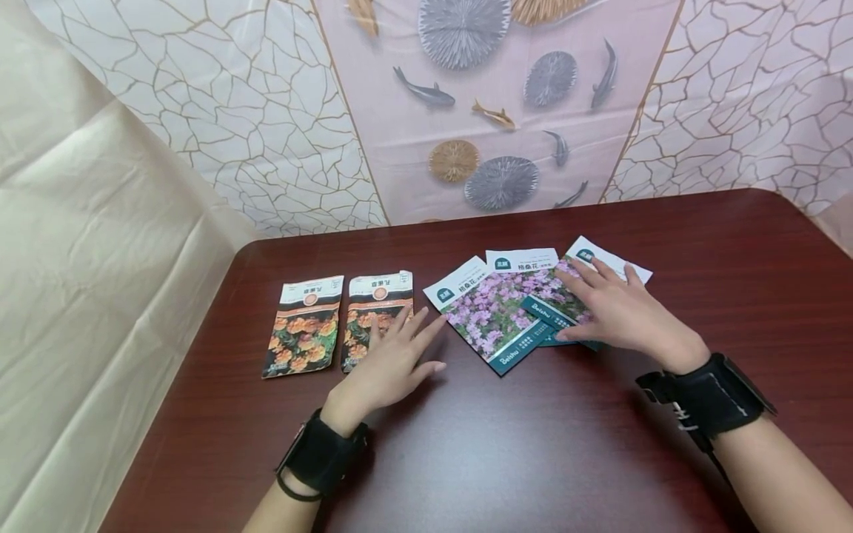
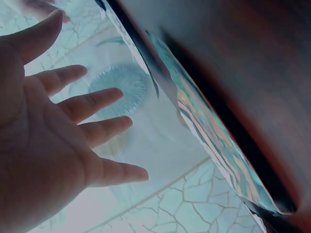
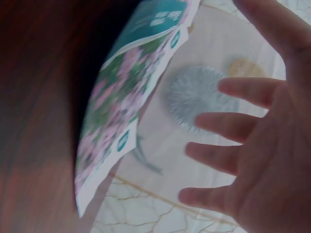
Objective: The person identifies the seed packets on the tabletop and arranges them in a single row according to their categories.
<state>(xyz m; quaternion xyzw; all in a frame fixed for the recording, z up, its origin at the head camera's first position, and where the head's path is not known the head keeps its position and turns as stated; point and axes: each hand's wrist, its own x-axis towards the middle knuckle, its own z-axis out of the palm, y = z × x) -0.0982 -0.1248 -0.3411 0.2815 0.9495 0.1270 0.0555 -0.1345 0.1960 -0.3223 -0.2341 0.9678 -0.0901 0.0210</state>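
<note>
Two seed packets with orange flowers lie on the left: one orange-flower packet point(image 1: 303, 333) is in full view, and its neighbour point(image 1: 380, 285) is partly covered by my left hand point(image 1: 386, 363). That hand hovers with fingers spread, and the left wrist view shows a gap between palm and packets. Three pink-flower seed packets overlap in a fan: the left packet point(image 1: 489, 318), the middle packet point(image 1: 523, 260) and the right packet point(image 1: 633, 270). Above the right one my right hand point(image 1: 620, 311) is spread, palm down. In the right wrist view its fingers point(image 3: 218, 158) stand apart from the packet point(image 3: 121, 92).
The dark red-brown table point(image 1: 480, 451) carries all the packets. Behind it hangs a patterned cloth point(image 1: 400, 148) with fish and round shapes, and a cream cloth point(image 1: 87, 296) drapes along the left. Black straps point(image 1: 713, 400) circle both wrists.
</note>
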